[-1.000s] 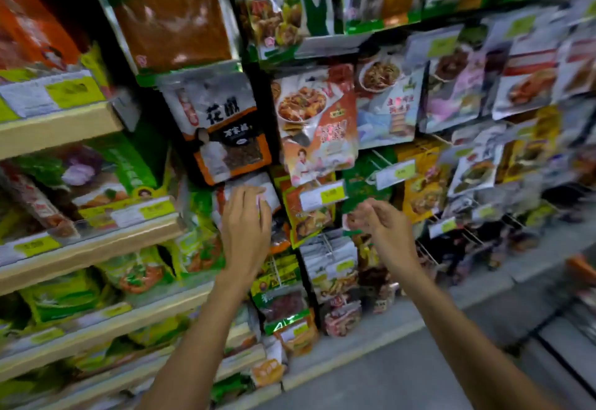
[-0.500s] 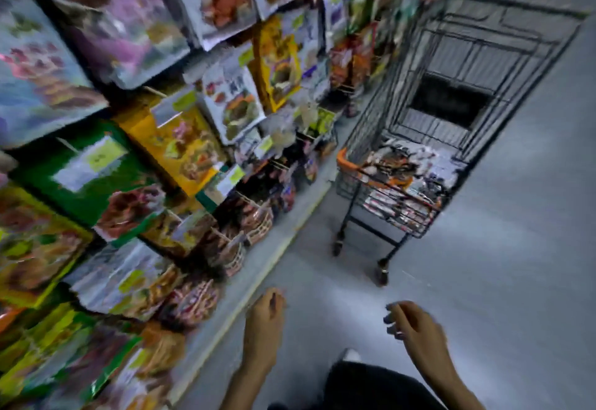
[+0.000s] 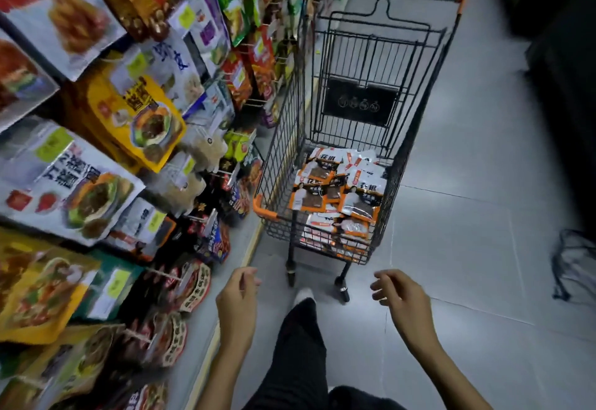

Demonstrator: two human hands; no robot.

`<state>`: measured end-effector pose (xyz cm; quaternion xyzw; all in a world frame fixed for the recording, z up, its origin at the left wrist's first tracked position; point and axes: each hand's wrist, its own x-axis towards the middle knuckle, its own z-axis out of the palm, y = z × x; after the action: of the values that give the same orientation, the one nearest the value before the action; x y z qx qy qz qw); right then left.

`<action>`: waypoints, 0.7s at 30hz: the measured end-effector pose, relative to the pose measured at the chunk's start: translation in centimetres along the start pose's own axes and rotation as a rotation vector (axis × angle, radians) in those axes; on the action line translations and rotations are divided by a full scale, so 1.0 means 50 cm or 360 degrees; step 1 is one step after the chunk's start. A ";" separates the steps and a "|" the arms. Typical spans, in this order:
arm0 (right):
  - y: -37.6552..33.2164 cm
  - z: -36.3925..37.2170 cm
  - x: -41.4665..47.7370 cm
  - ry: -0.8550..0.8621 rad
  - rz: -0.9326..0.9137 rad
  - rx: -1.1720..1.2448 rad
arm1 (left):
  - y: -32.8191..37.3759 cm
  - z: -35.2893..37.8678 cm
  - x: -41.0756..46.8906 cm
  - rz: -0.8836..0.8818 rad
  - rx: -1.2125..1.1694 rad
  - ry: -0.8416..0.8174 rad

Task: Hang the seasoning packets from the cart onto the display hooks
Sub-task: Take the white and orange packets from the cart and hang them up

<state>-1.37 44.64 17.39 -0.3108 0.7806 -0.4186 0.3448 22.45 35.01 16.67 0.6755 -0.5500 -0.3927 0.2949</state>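
A black wire cart [image 3: 419,93] with orange corner trim stands on the grey floor ahead of me. Several white-and-orange seasoning packets [image 3: 338,190] lie piled in its basket. My left hand [image 3: 237,303] hangs below the cart's near left corner, fingers loosely curled, holding nothing. My right hand [image 3: 401,296] hovers lower right of the cart, fingers relaxed and empty. Display hooks [image 3: 206,219] full of hanging packets run along the left side.
The display wall [image 3: 129,113] of coloured food packets fills the left half, close beside the cart. My dark trouser leg and white shoe [image 3: 303,295] stand just before the cart's wheels. A wire basket [image 3: 574,264] sits on the floor at far right. Dark shelving lies upper right.
My view has swung from the hooks to the cart, which is now nearer. Both hands have left the display and dropped low, empty.
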 end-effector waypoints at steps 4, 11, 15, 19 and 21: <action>-0.024 0.028 0.116 0.0161 0.0091 0.0063 | 0.054 0.054 0.148 0.0083 0.0040 -0.0074; -0.083 0.095 0.356 0.0352 0.0168 0.0039 | 0.159 0.119 0.435 0.0282 0.0241 -0.0097; -0.082 0.154 0.502 0.0324 0.0273 0.0072 | 0.199 0.163 0.583 0.0415 0.0456 -0.0059; -0.035 0.239 0.642 0.0201 0.0434 0.0097 | 0.199 0.236 0.697 0.0315 0.0509 -0.0157; 0.001 0.288 0.699 0.0133 0.0482 0.0015 | 0.180 0.274 0.739 0.0239 0.0608 -0.0231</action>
<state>-9.78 11.29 1.70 -0.1702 0.8302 -0.3782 0.3726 9.37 -2.52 9.43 0.6463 -0.6829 -0.3058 0.1496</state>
